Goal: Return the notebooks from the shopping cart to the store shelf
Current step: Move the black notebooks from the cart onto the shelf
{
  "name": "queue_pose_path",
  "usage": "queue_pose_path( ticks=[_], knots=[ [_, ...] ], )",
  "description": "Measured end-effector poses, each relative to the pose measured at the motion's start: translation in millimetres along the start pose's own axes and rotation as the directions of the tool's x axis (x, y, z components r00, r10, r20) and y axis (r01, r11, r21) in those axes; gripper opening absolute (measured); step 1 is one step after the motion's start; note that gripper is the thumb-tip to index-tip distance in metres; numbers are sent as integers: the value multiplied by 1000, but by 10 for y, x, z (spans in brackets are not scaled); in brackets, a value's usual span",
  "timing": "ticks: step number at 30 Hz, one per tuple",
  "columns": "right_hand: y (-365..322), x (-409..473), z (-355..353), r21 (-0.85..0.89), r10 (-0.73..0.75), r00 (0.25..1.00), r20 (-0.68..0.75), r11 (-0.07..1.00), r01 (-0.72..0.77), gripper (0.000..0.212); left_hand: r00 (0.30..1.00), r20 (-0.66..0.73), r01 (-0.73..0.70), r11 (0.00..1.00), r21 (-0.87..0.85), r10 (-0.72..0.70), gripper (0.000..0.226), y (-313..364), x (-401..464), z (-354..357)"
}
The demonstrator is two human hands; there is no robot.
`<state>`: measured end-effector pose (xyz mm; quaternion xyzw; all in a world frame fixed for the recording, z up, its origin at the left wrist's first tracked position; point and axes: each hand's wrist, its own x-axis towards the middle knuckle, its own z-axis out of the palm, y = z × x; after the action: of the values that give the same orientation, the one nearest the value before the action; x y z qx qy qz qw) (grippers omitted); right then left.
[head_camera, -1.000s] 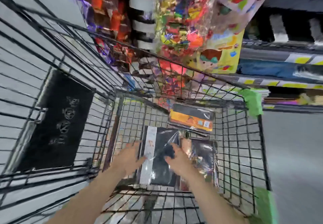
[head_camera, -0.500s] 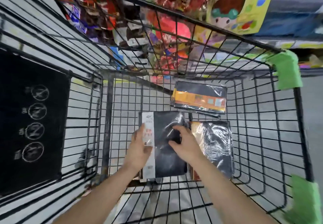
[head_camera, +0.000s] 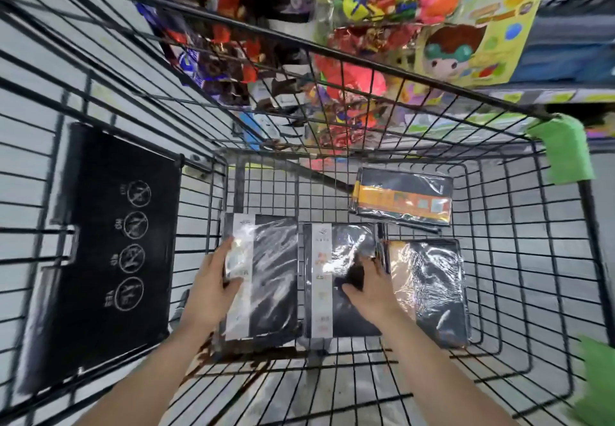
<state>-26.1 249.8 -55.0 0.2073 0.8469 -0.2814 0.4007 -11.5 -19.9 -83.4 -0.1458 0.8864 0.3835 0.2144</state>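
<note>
In the cart, four shrink-wrapped notebooks lie on the wire floor. Left hand grips the left black notebook at its white band, thumb on top, fingers around the left edge. Right hand rests spread flat on the middle notebook, not clamped. Just right of it lies a third notebook; an orange-banded notebook sits beyond, apart. Black sign on the cart's left wall. Shelf of bright goods ahead.
</note>
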Motion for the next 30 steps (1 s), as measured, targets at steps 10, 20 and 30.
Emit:
queue_pose_path(
  ticks=[10, 20, 30],
  knots=[
    [-162, 188, 137, 51, 18, 997, -80, 999, -14, 75, 998, -7, -56, 998, 23, 56, 76, -113, 37, 41],
    [-38, 248, 35, -57, 44, 999, -27, 997, -45, 92, 1000, -4, -26, 999, -38, 26, 82, -151, -18, -11],
    [31, -16, -171, 87, -21, 998, -55, 996, 26, 84, 999, -5, -39, 987, -154, 39, 89, 189, -159, -2]
  ],
)
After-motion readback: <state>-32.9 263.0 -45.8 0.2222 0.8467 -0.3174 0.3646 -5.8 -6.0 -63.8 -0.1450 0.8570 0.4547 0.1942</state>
